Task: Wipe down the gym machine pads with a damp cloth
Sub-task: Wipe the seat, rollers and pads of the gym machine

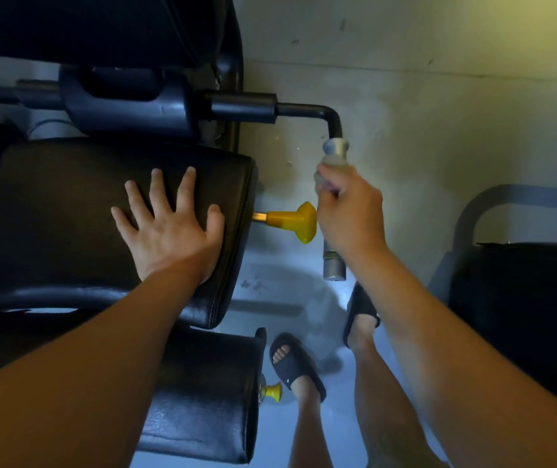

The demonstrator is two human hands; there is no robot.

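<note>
The left hand (169, 231) is lying flat, fingers spread, on the black seat pad (51, 204), which is probably cushioned and slick when damp, while the right hand (351, 214) is gripping the metal handle (334, 265) just past the pad's right edge, with open floor (422, 146) beyond and no cloth plainly showing.

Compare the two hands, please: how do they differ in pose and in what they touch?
The left hand lies flat, fingers spread, on the black pad; the right hand is curled round the grey handle. The left hand is over the pad; the right hand is beside it, past the yellow knob. Both are bare and touch the machine.
</note>
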